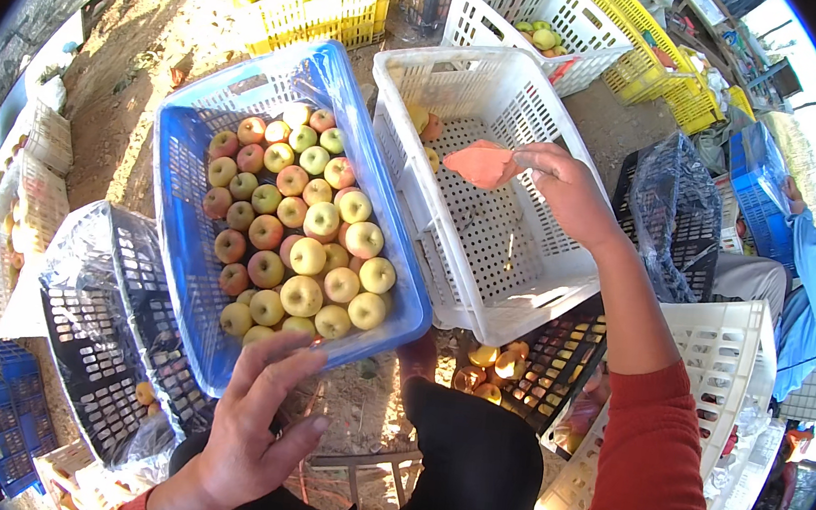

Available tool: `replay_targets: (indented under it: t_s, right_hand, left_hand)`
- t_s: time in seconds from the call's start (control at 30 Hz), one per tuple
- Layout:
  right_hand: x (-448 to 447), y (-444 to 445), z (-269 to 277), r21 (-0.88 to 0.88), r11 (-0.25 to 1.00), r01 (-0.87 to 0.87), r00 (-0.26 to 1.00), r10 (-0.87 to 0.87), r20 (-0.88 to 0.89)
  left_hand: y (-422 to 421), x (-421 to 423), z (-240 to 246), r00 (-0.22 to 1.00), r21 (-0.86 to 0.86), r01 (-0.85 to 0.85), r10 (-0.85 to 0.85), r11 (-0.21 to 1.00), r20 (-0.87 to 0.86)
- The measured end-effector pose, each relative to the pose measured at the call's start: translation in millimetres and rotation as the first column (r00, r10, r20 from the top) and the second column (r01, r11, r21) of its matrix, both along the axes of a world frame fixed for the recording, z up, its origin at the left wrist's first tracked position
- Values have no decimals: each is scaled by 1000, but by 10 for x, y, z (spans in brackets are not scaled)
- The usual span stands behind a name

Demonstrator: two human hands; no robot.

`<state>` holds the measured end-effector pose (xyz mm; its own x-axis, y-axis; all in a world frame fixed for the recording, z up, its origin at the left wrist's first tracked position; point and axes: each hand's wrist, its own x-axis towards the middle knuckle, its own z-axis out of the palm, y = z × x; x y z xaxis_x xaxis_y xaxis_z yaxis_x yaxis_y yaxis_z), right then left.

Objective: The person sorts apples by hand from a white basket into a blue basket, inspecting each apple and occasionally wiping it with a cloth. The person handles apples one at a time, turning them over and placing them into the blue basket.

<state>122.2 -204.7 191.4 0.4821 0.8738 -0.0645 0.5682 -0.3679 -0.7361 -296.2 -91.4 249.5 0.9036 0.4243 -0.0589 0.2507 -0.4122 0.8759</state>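
Observation:
My right hand [559, 185] pinches the edge of a salmon-coloured piece of wrapping [486, 164], perhaps a paper fruit bag, above a white perforated plastic crate [446, 252]. Whether anything is inside the wrapping I cannot tell. A few apples [432, 128] sit at the far left of that crate. To its left stands a blue plastic crate [177, 289] lined with clear film. Inside lie many red-and-yellow apples [301, 296], stems up, closely placed. My left hand [259, 404] is empty, fingers apart, by the blue crate's near edge.
Black crates [100, 310] wrapped in film stand at left and right [673, 210]. Yellow crates [314, 18] and another white crate [532, 24] hold fruit at the back. A dark crate with apples [554, 362] lies near my knee. A person in blue [814, 301] handles a blue crate [762, 193] at right.

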Motion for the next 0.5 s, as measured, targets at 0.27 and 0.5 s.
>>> replay_targets:
  t_s: [0.27,0.5]
  right_hand:
    - [-1517,-364,1458,36,898,-439,894,440,-85]
    - [-2617,-577,1503,247,851,-464,786,524,-328]
  left_hand:
    - [-361,201,-23,934,301,-229,121,926,336]
    - [-923,-224,-291,832,-709,-162,481,686,275]
